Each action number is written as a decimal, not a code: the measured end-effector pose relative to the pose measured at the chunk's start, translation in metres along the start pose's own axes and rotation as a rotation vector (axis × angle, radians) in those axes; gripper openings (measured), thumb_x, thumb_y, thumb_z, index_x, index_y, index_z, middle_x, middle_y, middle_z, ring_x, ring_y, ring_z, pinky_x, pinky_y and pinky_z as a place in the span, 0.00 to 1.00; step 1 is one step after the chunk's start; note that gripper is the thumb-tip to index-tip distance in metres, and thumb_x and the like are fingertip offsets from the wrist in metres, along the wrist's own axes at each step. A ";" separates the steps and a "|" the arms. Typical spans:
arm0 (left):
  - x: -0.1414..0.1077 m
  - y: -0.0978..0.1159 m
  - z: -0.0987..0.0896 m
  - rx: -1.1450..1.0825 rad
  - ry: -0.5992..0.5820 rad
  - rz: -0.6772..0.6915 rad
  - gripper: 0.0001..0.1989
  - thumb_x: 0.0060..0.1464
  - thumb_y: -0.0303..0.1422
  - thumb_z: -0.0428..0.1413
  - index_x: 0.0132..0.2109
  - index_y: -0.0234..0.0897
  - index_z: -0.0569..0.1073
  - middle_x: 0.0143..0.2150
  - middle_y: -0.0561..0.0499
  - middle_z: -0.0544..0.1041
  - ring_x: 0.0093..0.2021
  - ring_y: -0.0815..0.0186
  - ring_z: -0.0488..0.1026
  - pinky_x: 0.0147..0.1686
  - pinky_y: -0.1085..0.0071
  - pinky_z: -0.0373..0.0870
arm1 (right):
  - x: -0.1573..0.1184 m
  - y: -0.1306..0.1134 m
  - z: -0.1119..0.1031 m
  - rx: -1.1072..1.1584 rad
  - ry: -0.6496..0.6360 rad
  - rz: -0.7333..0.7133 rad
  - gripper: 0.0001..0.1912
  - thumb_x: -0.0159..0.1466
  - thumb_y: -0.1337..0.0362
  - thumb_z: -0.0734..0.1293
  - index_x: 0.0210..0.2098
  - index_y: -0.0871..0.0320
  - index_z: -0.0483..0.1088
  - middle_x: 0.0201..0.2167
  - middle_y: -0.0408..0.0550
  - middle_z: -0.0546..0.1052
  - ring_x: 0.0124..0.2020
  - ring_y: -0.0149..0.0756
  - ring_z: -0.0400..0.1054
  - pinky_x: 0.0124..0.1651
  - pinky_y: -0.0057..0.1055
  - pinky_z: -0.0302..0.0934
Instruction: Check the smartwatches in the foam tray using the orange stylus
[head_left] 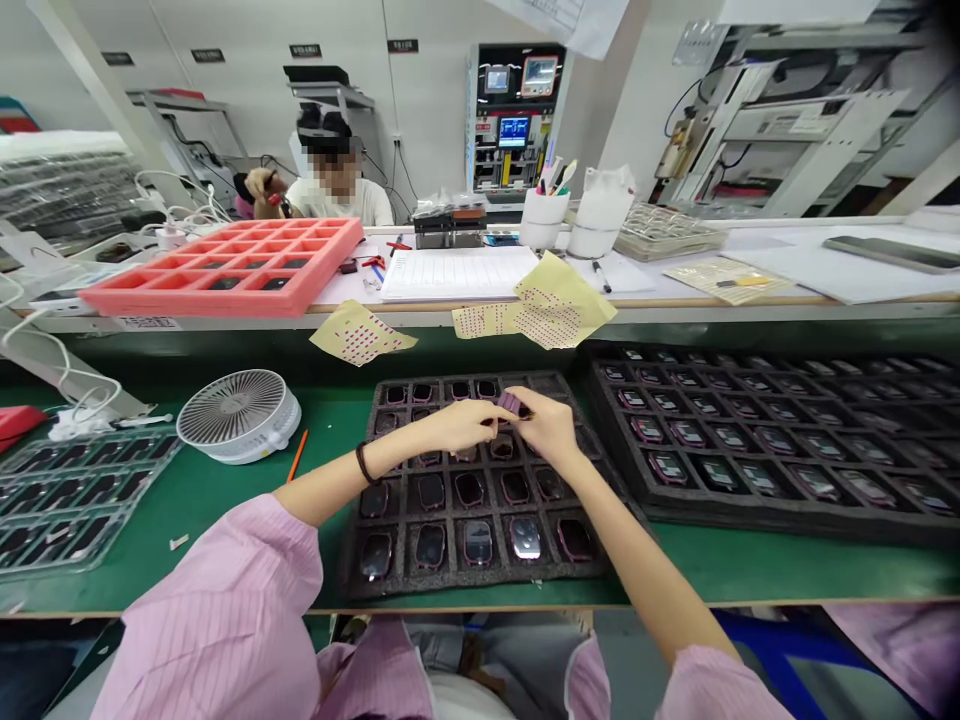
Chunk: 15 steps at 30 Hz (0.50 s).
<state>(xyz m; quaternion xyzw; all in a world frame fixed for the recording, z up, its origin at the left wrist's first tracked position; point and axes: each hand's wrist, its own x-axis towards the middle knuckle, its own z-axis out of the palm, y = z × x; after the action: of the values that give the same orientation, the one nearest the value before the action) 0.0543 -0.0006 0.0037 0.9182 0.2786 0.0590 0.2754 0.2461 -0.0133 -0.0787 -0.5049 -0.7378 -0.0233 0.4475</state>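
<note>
Both hands meet over the upper part of a black foam tray (pixel 486 578) whose square pockets hold watch-like pieces with dark screens and purple frames. My right hand (pixel 546 428) is closed on a small purple piece (pixel 513 404), held just above the tray. My left hand (pixel 469 425) reaches in from the left with its fingers pressed together, the fingertips touching at the right hand's fingers; whatever it pinches is too small to make out. A silvery-faced piece (pixel 525 538) lies in the front row of the tray.
Larger black foam trays (pixel 645 497) with similar pieces lie right. On the left are a white fan (pixel 240 415), an orange stick (pixel 298 455) and a clear tray (pixel 112 540). A pink foam tray (pixel 202 300) rests on the shelf; a person (pixel 367 200) sits behind it.
</note>
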 end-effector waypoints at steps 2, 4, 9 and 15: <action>0.012 -0.010 -0.010 -0.193 0.077 -0.002 0.25 0.51 0.24 0.46 0.54 0.38 0.73 0.41 0.50 0.76 0.38 0.67 0.72 0.39 0.73 0.70 | 0.009 0.016 -0.017 0.017 0.049 0.132 0.14 0.54 0.67 0.70 0.41 0.57 0.77 0.40 0.50 0.82 0.38 0.44 0.77 0.44 0.35 0.70; 0.033 -0.023 -0.009 -0.346 0.169 -0.104 0.25 0.49 0.24 0.46 0.53 0.37 0.75 0.40 0.50 0.76 0.33 0.70 0.71 0.32 0.76 0.70 | 0.016 0.033 -0.031 0.084 0.087 0.290 0.16 0.50 0.63 0.73 0.39 0.57 0.78 0.36 0.49 0.82 0.35 0.46 0.77 0.43 0.38 0.71; 0.108 -0.054 0.019 -0.384 0.356 -0.301 0.23 0.50 0.22 0.45 0.50 0.31 0.76 0.41 0.46 0.77 0.34 0.69 0.73 0.35 0.74 0.74 | 0.029 0.062 -0.045 0.561 0.111 0.561 0.25 0.37 0.60 0.79 0.36 0.60 0.78 0.34 0.51 0.82 0.38 0.48 0.76 0.48 0.43 0.69; 0.162 -0.073 0.051 -0.234 0.542 -0.262 0.20 0.54 0.22 0.45 0.49 0.34 0.76 0.46 0.44 0.76 0.55 0.59 0.68 0.59 0.56 0.63 | 0.033 0.072 -0.044 0.697 0.110 0.626 0.28 0.33 0.59 0.81 0.35 0.61 0.78 0.34 0.51 0.81 0.38 0.47 0.77 0.47 0.42 0.71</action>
<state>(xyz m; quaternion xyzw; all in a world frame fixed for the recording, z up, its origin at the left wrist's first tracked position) 0.1684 0.1144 -0.0859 0.7876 0.4487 0.2971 0.3002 0.3260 0.0246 -0.0598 -0.5208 -0.4891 0.3348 0.6143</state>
